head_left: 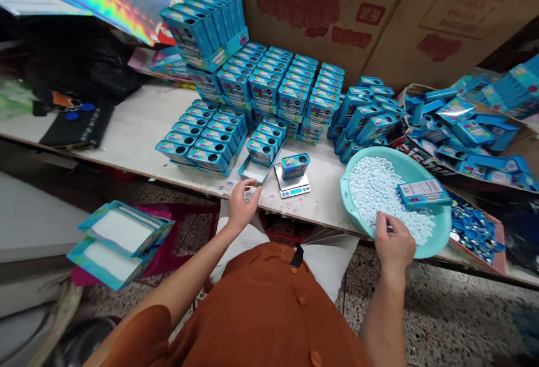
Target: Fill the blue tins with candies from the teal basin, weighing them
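Many white pellets (373,184) fill the teal basin (442,229), close by the right grip (394,242).

They spread from its fingertips toward eleven o'clock; that grip is curled, thumb near fingers, and I cannot tell whether it pinches any pellets. A flat blue carton (424,193) lies across the basin at one o'clock from it, and a rack of blue metallic pieces (474,232) sits at three. At its ten o'clock, a blue box (295,166) stands on a small scale (296,191). The left grip (243,205) is empty, fingers parted, with a partly filled tray (255,171) at its one o'clock on the white surface (322,204).
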Demonstrator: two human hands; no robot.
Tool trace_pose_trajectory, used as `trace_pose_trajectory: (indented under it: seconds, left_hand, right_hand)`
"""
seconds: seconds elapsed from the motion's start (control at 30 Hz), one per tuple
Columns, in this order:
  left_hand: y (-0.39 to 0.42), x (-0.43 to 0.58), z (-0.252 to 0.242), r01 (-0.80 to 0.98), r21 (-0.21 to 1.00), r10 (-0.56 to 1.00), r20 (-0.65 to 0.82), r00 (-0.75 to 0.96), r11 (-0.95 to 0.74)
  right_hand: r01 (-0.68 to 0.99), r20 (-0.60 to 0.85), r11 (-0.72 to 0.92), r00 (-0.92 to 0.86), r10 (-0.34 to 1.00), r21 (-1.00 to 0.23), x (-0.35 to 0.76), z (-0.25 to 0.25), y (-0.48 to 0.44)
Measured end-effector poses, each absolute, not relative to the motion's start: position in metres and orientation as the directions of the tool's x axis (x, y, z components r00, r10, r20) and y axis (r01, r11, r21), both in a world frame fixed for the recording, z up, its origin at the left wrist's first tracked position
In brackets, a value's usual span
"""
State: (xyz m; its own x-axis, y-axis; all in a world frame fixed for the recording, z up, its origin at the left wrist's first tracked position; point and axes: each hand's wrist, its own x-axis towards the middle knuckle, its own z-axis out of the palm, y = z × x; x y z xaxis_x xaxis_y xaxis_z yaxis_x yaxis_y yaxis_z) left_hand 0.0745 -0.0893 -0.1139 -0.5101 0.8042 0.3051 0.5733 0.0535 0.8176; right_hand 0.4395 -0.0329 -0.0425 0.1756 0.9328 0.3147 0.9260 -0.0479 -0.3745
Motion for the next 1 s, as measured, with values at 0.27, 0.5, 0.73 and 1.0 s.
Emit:
trace_pose_trajectory:
  seconds: [0.27, 0.5, 0.73, 1.0]
  left_hand:
    - [-0.109, 0.070, -0.128, 0.475, 0.869, 0.771, 0.205, -0.603, 0.141]
    - [-0.113, 0.066, -0.138, 0.527, 0.842, 0.800, 0.237, -0.551, 0.113]
    - [-0.114, 0.060, -0.147, 0.590, 0.807, 0.832, 0.307, -0.463, 0.031]
    - [-0.115, 0.061, -0.150, 0.560, 0.828, 0.830, 0.293, -0.474, 0.028]
  right_hand:
    - [0.933, 0.279, -0.085, 0.190, 0.941, -0.349, 0.446, -0.047, -0.029]
    - [0.927, 0.266, -0.107, 0.212, 0.940, -0.360, 0.444, -0.043, -0.028]
    - [0.927, 0.244, -0.122, 0.218, 0.945, -0.355, 0.443, -0.041, -0.025]
    - [0.938, 0.208, -0.140, 0.212, 0.955, -0.317, 0.445, -0.039, -0.023]
